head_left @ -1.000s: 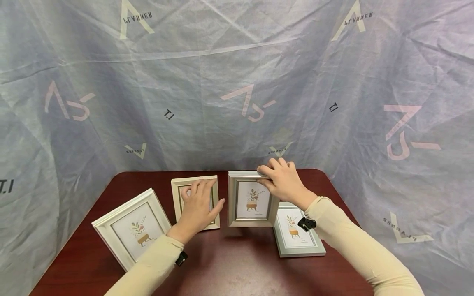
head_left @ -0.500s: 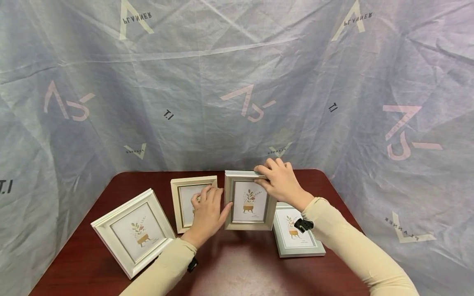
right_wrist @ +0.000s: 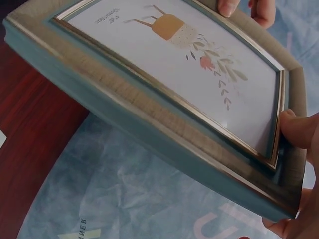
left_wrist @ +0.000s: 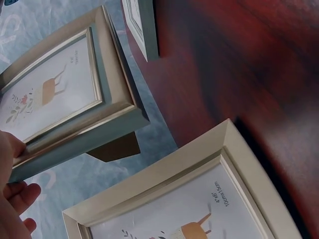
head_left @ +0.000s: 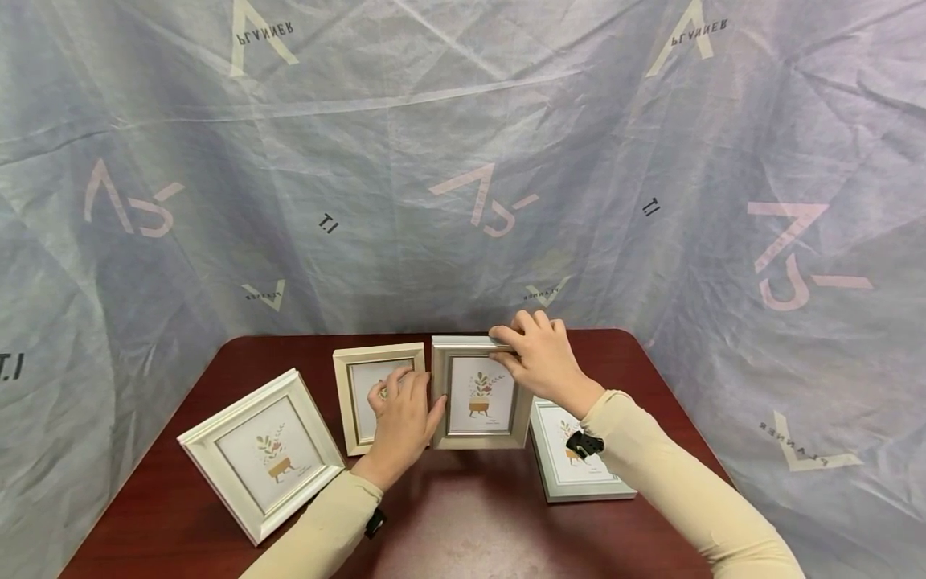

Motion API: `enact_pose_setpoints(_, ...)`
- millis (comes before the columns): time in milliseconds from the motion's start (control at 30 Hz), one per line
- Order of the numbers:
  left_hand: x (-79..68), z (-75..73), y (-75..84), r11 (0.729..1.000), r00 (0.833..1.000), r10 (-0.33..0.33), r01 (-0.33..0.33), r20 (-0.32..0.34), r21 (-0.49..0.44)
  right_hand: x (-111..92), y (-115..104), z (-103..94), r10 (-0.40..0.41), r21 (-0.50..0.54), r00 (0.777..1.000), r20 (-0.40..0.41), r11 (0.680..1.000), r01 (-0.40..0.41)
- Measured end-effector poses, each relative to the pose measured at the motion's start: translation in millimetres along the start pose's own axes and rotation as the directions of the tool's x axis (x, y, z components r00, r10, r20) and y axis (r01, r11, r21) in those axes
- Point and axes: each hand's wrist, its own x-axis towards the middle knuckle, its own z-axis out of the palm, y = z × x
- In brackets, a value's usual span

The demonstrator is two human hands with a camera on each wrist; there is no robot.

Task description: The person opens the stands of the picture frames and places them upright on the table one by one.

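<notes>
Held frame (head_left: pixel 480 394): a silvery-beige picture frame just below and right of the middle of the head view, upright and facing the viewer, its white print showing an orange pot on legs with leaves and a red flower.
Right hand (head_left: pixel 544 360): grips the frame's upper right corner, thumb on the front, other fingers bent over the top and behind.
Left hand (head_left: pixel 403 414): pinches the frame's left edge, thumb on the front, fingers curled round behind; in the left wrist view this grip is at the left edge.
Bottom edge: hard to tell from the head view whether it touches the table.
Back of the frame: a brown piece juts out behind it, seen left of centre in the left wrist view.
Cream frame (head_left: pixel 365 386): stands just left of the held one, partly covered by the left hand.
White frame (head_left: pixel 264 454): lower left, turned at an angle and leaning back.
Pale green frame (head_left: pixel 579 476): lower right, lying face up, partly hidden by the right wrist.
Table (head_left: pixel 463 523): dark red, glossy, across the bottom.
Cloth (head_left: pixel 391 161): wrinkled grey-blue, filling the upper part, printed with letters.
Sleeves (head_left: pixel 673 474): cream, entering from the bottom, a black clip (head_left: pixel 584 444) at each wrist.
</notes>
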Motion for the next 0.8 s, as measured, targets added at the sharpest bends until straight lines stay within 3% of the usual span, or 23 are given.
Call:
enact_pose_setpoints(467, -17.7, -8.1, -11.2, 0.999, 0.999, -0.032, 0.032, -0.001, 0.019, 3, -16, 19.6, -0.059, 0.002, 0.991, -0.124, 0.998, 0.059)
enact_pose_setpoints(800, -38.6, -7.8, -22.3, 0.996, 0.996, -0.085, 0.086, -0.017, 0.016, 7, -35, 34.0, -0.030, -0.013, 0.999, -0.018, 0.999, 0.030)
